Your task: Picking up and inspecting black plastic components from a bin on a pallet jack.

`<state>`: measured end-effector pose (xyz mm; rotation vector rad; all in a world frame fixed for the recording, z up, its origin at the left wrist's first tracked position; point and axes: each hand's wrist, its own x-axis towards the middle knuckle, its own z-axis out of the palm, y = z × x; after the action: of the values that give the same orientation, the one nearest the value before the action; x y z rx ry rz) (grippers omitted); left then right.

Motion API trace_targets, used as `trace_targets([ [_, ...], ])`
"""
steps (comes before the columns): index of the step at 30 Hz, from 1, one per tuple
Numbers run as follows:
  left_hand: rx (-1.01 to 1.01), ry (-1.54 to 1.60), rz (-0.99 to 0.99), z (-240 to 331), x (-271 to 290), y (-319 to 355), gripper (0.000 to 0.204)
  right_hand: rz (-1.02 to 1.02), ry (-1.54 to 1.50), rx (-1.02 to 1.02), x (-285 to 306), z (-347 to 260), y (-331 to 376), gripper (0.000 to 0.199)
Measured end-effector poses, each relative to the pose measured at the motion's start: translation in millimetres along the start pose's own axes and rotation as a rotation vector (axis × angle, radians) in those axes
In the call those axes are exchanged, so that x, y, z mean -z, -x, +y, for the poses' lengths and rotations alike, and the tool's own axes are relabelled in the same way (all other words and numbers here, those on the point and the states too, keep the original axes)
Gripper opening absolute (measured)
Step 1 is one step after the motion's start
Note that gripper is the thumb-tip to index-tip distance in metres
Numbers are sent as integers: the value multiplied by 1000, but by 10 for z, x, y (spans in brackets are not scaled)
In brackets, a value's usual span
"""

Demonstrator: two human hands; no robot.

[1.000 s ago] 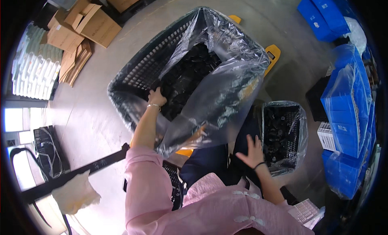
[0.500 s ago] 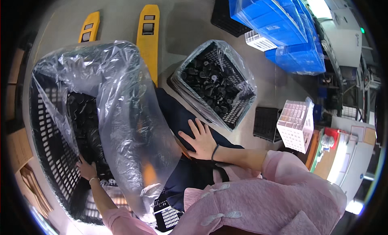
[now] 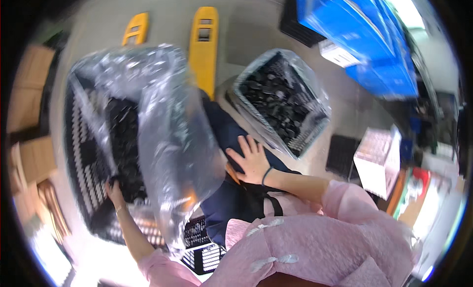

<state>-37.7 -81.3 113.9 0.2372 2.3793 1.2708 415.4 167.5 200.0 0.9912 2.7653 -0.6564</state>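
Note:
My left hand [image 3: 115, 192] is inside the large black mesh crate [image 3: 84, 154] on the left. Its fingers are closed on a small black part [image 3: 114, 180], blurred, by the edge of the heap of black parts [image 3: 125, 144]. A clear plastic liner [image 3: 172, 124] drapes over the crate's right side and hides some of the heap. My right hand [image 3: 252, 162] lies flat on my dark-clothed thigh, fingers spread, holding nothing.
A second lined crate [image 3: 315, 123] of black parts stands ahead to the right. Yellow pallet-truck forks [image 3: 203, 55] lie beyond. Blue bins [image 3: 354, 25] are stacked at far right, with a white crate [image 3: 377, 159] nearer. Cardboard boxes [image 3: 34, 161] line the left.
The view has turned, so the scene sits further right. My left hand has drawn its fingers together around a small black part. My right hand stays on my thigh.

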Motion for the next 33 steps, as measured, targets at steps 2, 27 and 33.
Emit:
trace_targets([
  [2,105,265,31,942,-272,420,45,17,-69,-54,23,60,25,74],
  [27,311,824,-953,2203,-1193,4193,68,-471,-2090,191,906,316,893,37],
  [33,469,969,-682,2201,-1296,4067,63,-491,-2052,436,1061,212,730,33],
])
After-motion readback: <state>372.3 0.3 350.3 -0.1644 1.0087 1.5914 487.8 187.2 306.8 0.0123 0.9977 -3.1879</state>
